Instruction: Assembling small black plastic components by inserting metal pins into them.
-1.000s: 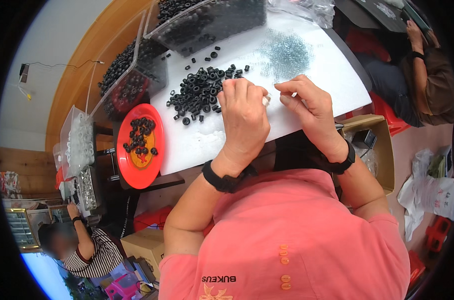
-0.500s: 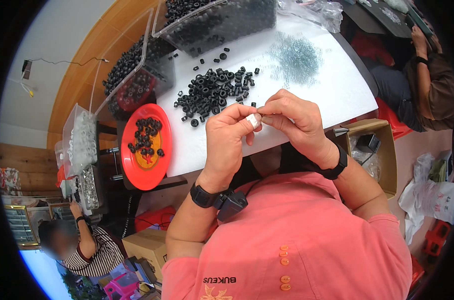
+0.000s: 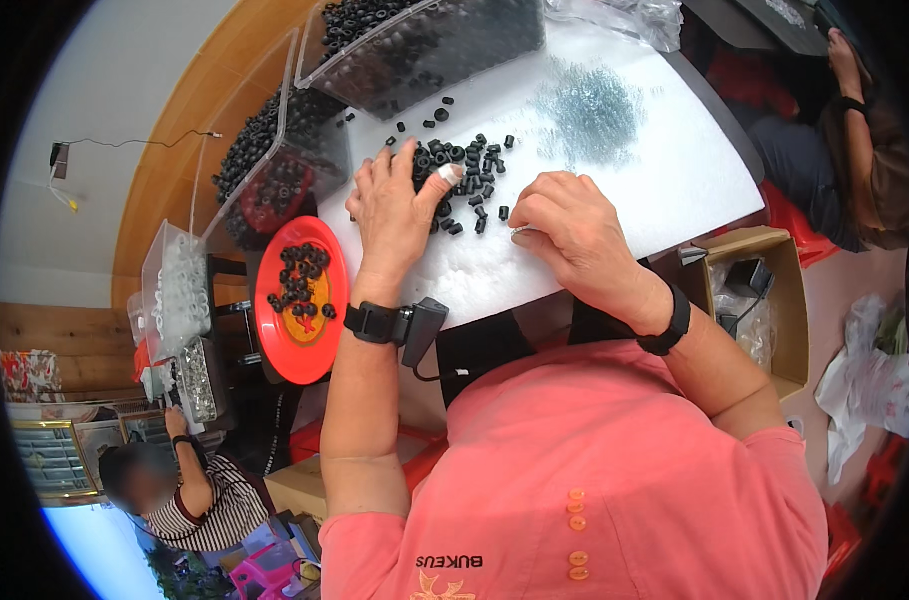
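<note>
Over wht board (image 3: 675,180) | L hand (image 3: 390,220) spread on blk pcs (image 3: 459,155) | R hand (image 3: 578,235) pinching silvery bit (image 3: 522,231), axis ~sideways

an open cardboard box (image 3: 791,325) holding a black device (image 3: 750,278) stands near white plastic bags (image 3: 843,398) on the pink floor (image 3: 825,320).

The left hand (image 3: 389,218), its fingertips meeting those of the right hand (image 3: 577,236) half a second ago, has swung away toward ten o'clock and opened over the nine o'clock side of the heap of black pieces (image 3: 458,154), leaving a small silvery piece (image 3: 522,231) showing at the right fingertips.
</note>
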The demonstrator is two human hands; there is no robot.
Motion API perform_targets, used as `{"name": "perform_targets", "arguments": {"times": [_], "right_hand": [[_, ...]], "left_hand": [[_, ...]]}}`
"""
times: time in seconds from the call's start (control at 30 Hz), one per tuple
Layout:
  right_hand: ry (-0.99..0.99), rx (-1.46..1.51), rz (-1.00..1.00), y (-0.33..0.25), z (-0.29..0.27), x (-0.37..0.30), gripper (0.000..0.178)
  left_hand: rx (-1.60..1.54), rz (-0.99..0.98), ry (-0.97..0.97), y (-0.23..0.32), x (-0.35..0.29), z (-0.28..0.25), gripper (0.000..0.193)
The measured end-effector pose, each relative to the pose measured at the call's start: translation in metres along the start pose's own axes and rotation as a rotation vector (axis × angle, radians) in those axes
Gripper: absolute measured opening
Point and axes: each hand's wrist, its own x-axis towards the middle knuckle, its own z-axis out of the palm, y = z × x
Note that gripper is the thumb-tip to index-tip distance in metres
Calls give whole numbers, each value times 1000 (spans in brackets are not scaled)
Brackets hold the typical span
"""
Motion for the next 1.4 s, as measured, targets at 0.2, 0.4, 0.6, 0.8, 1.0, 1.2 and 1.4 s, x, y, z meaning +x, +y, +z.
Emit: {"name": "perform_targets", "arguments": {"times": [0.2,0.4,0.6,0.8,1.0,1.2,1.4], "right_hand": [[-1,-92,-38,-1,3,-1,17],[15,-97,-46,-3,4,-3,15],[7,-101,-40,-1,4,-6,16],[12,-149,-81,-2,5,-7,17],[-1,-165,-91,-3,4,-5,17],[7,-169,-97,-3,5,-6,18],[11,-150,-100,-2,6,-7,18]], "left_hand": [[-13,195,-9,16,-8,1,76],[-1,397,-27,24,-24,-3,76],[-26,403,-86,27,-43,-18,72],[3,475,-78,17,-63,-26,69],[-38,461,24,9,-82,-33,71],[-19,194,31,4,-98,-26,78],[47,153,49,1,-80,-16,73]]}}
